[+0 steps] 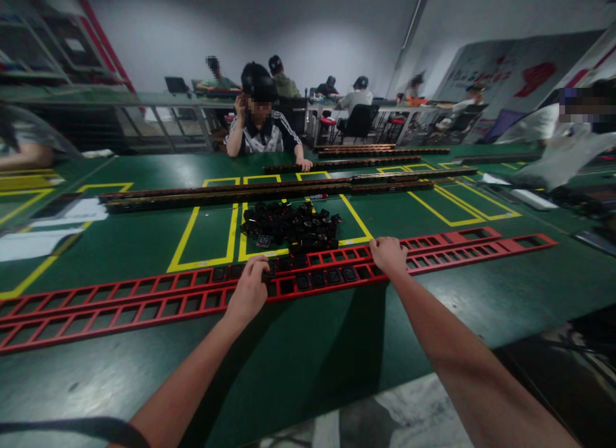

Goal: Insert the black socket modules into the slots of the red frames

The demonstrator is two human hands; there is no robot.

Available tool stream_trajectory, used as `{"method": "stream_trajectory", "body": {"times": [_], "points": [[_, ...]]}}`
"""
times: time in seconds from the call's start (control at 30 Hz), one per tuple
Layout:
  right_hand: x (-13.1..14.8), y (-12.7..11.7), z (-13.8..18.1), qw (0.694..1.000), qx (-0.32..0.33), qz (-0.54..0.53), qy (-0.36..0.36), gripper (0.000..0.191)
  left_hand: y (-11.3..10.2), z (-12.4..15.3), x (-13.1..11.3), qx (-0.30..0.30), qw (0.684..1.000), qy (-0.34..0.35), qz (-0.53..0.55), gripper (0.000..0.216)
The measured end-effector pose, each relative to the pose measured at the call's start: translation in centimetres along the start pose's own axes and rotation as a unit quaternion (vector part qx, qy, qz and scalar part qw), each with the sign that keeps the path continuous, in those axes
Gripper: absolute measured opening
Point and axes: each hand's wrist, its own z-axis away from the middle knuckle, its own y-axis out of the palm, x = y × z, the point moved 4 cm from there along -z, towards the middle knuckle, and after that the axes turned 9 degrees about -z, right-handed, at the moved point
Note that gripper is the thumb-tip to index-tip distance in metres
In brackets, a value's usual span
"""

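Note:
Two long red slotted frames (183,305) lie side by side across the green table in front of me. Several square black socket modules (333,276) sit in openings near their middle. My left hand (249,287) is closed over the frames, its thumb and fingers at a black socket module (270,268) above the openings. Further right, my right hand (389,255) has its fingers curled over the frames, gripping them; its fingertips are partly hidden. Just beyond the frames lies a loose heap of black modules (289,223).
Yellow tape outlines (231,236) mark the green table (308,345). Long dark strips (216,194) lie beyond the heap. Across the table sits a person (262,124), one hand near another strip (346,163). White papers (43,242) lie at left; other people work behind.

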Motion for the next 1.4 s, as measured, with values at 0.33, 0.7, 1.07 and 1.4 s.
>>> {"method": "stream_trajectory", "body": {"times": [0.33,0.7,1.07,1.4], "points": [[0.2,-0.2,0.3,1.000,0.000,-0.010,0.003,0.047,-0.5,0.1,-0.8,0.022,0.999,0.045,0.008,0.034],[0.0,0.1,0.0,1.000,-0.001,-0.008,0.008,0.045,-0.4,0.0,-0.5,-0.031,0.997,0.039,-0.060,0.047],[0.0,0.0,0.1,1.000,-0.011,-0.019,0.003,0.046,-0.4,0.2,0.0,-0.101,0.991,0.051,-0.074,0.046],[0.3,0.0,0.3,0.999,-0.037,0.000,-0.015,0.043,-0.8,0.4,-1.0,-0.081,0.993,0.065,-0.051,0.018]]}}
